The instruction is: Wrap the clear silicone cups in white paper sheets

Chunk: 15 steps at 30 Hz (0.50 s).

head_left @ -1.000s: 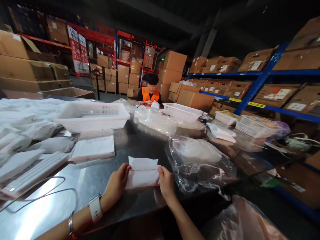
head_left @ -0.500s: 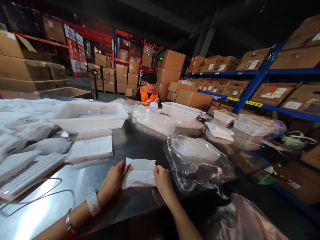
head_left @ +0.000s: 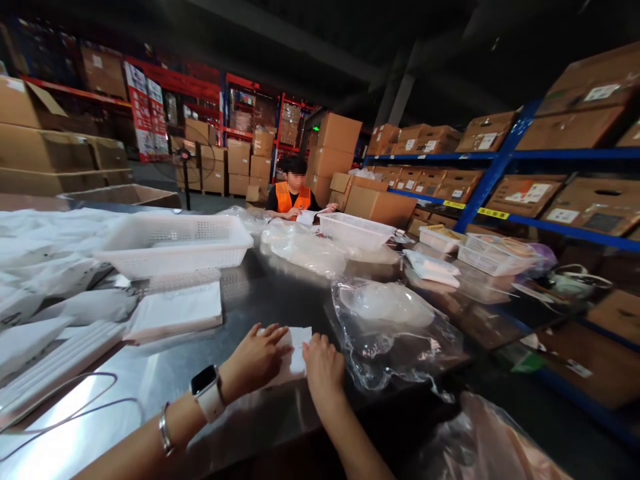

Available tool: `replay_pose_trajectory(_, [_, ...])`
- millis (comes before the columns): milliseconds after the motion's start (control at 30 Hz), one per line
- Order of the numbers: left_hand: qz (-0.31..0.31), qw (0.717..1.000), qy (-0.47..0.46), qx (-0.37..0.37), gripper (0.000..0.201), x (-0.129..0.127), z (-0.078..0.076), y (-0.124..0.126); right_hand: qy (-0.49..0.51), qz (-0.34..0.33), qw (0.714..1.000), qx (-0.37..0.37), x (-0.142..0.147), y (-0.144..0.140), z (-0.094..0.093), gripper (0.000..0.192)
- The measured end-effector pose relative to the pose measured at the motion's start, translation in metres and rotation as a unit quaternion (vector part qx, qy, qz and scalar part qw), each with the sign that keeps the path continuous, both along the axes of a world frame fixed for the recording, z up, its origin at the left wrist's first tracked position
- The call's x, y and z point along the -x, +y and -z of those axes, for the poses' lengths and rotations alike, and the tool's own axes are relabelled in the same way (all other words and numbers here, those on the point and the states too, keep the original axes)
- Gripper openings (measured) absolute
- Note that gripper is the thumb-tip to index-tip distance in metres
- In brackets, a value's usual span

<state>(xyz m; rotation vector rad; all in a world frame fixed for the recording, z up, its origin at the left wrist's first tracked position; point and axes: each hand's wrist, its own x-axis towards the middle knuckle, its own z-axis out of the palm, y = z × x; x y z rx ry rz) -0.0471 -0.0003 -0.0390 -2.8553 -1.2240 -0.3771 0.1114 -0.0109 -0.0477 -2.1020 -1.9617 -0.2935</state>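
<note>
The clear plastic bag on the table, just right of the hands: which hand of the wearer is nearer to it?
Right. The right hand is just left of the clear plastic bag; the left hand is farther left, over the white packet.

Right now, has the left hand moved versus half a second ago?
Yes. The left hand has moved right, away from the white stack, over the white packet.
</note>
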Motion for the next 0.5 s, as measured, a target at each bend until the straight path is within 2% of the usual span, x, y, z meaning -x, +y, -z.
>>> replay_pose_trajectory(67, [-0.008, 1.000, 0.009, 0.011, 0.036, 0.000, 0.007, 0.002, -0.058, -0.035, 0.993, -0.101, 0.012, -0.006, -0.002, 0.041])
replay_pose_trajectory(133, [-0.019, 1.000, 0.010, 0.022, 0.040, 0.003, 0.013, 0.004, -0.087, -0.136, 0.973, -0.166, 0.024, -0.009, 0.002, 0.053])
replay_pose_trajectory(200, [-0.026, 0.999, 0.016, 0.045, 0.048, 0.007, 0.018, 0.005, -0.075, -0.230, 0.960, -0.140, 0.033, -0.007, 0.013, 0.052])
replay_pose_trajectory(233, [-0.030, 0.998, 0.018, 0.059, 0.052, 0.009, 0.020, 0.006, -0.059, -0.246, 0.962, -0.102, 0.035, -0.005, 0.019, 0.050])
replay_pose_trajectory(300, [-0.038, 0.996, 0.006, 0.079, 0.059, 0.013, 0.024, 0.006, -0.022, -0.217, 0.976, -0.023, 0.031, 0.000, 0.028, 0.047])
replay_pose_trajectory(367, [-0.047, 0.993, -0.027, 0.107, 0.065, 0.015, 0.028, 0.005, 0.005, -0.165, 0.986, 0.023, 0.021, 0.005, 0.029, 0.045])
replay_pose_trajectory(433, [-0.041, 0.988, -0.065, 0.137, 0.068, 0.015, 0.031, 0.004, 0.020, -0.130, 0.990, 0.046, 0.009, 0.009, 0.023, 0.050])
replay_pose_trajectory(500, [-0.040, 0.981, -0.099, 0.162, 0.067, 0.011, 0.036, 0.002, 0.045, -0.097, 0.992, 0.067, -0.002, 0.014, 0.013, 0.062])
